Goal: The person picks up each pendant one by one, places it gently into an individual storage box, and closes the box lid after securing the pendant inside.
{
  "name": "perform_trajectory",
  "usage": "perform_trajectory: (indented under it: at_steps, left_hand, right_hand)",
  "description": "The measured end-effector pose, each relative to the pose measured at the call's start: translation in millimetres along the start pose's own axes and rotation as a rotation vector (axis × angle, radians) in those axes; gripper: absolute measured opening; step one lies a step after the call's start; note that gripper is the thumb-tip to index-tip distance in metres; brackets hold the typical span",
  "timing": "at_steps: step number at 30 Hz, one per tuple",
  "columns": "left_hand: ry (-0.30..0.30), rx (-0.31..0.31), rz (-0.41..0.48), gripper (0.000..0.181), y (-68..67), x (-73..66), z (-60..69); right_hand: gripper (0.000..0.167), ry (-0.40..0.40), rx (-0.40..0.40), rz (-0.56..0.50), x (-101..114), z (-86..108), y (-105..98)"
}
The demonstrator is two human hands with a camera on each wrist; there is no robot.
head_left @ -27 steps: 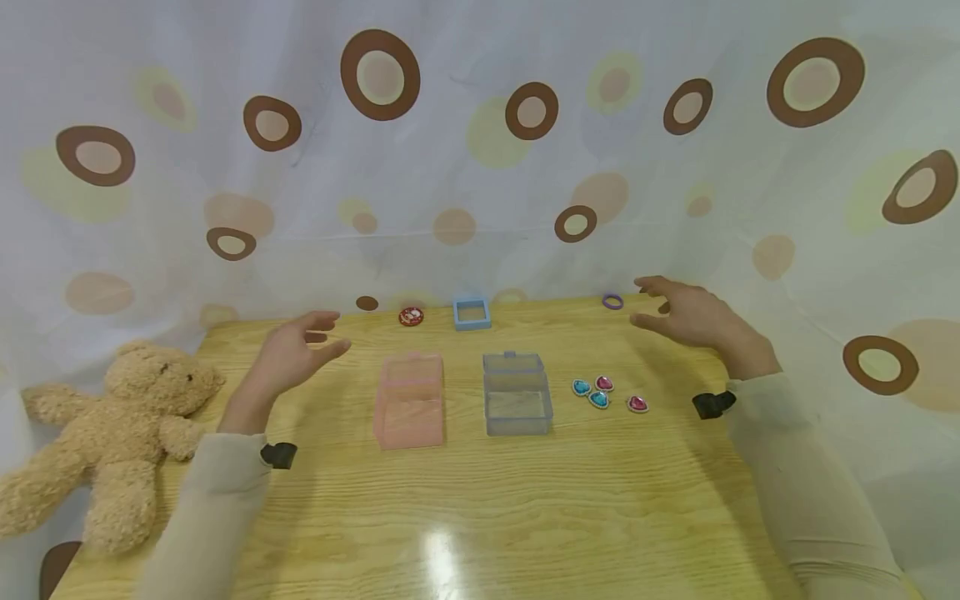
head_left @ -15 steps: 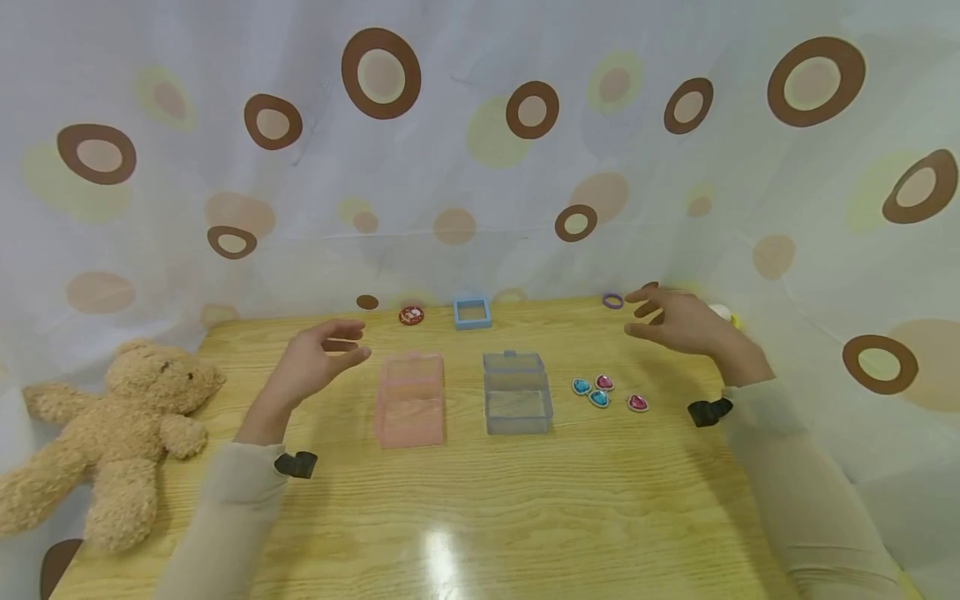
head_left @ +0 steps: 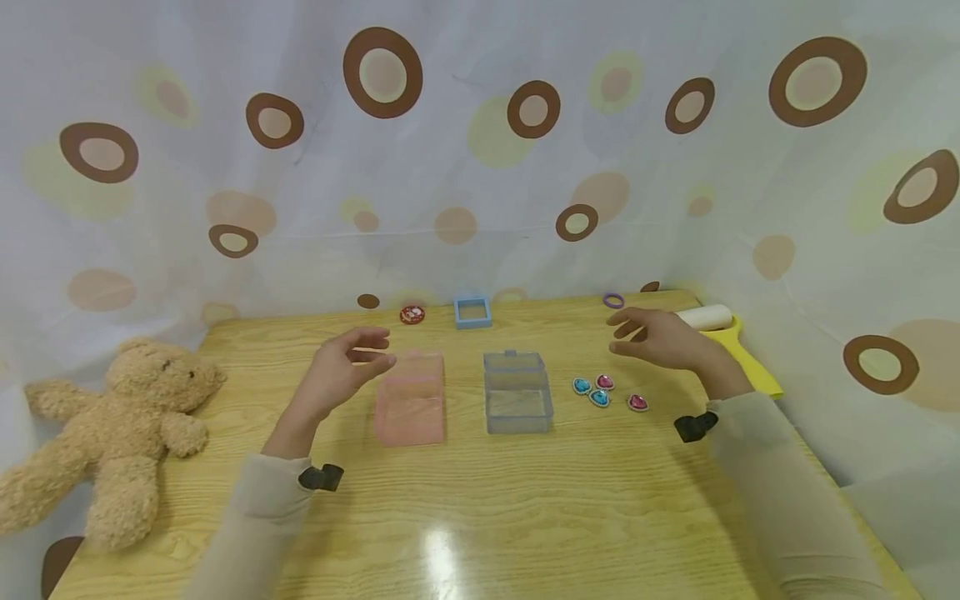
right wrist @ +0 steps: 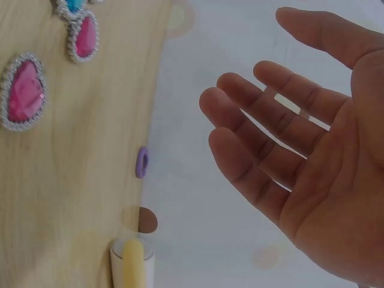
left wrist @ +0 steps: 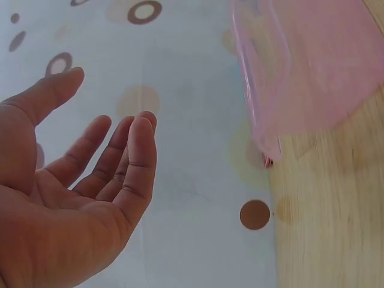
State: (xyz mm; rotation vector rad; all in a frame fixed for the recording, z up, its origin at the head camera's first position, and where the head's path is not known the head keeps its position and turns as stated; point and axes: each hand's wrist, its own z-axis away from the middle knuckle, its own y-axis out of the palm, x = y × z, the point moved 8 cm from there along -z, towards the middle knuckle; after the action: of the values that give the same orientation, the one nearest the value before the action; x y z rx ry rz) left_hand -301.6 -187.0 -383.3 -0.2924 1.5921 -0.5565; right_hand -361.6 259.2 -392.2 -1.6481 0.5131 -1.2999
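Observation:
Above the table, my left hand (head_left: 333,377) holds nothing, its fingers loosely bent beside the open pink box (head_left: 411,412). In the left wrist view that hand (left wrist: 90,180) shows an empty palm, with the pink box (left wrist: 324,66) at upper right. My right hand (head_left: 663,340), also holding nothing, hovers behind the pink gem (head_left: 637,403) and to the right of the others. The right wrist view shows the hand (right wrist: 300,144) with relaxed fingers and a pink gem (right wrist: 26,93) at far left. An open grey box (head_left: 517,412) stands between the pink box and the gems.
A teddy bear (head_left: 123,433) lies at the left. Along the back edge are a red round piece (head_left: 412,314), a blue square frame (head_left: 472,324) and a purple ring (head_left: 613,300). A white roll (head_left: 708,317) and a yellow object (head_left: 750,367) lie at the right.
My left hand has moved right and slightly down, close to the pink box. My right hand has shifted left and down, uncovering the white roll and the yellow object.

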Motion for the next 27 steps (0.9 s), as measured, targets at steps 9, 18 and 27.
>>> perform_trajectory:
  at_steps: [9,18,27]
  left_hand:
    - [0.022,0.023,0.054,0.047,23.3,-8.2,3.6]
    - [0.012,0.022,0.099,0.046,44.1,-9.6,1.2]
    - [0.024,0.076,0.174,0.04,75.0,-11.6,2.2]
  right_hand:
    - [0.045,-0.002,0.038,-0.004,-2.5,-5.2,21.2]
    - [0.043,-0.003,0.051,-0.001,-1.4,-4.4,35.8]
    - [0.039,0.009,0.111,-0.062,-6.2,-7.0,59.7]
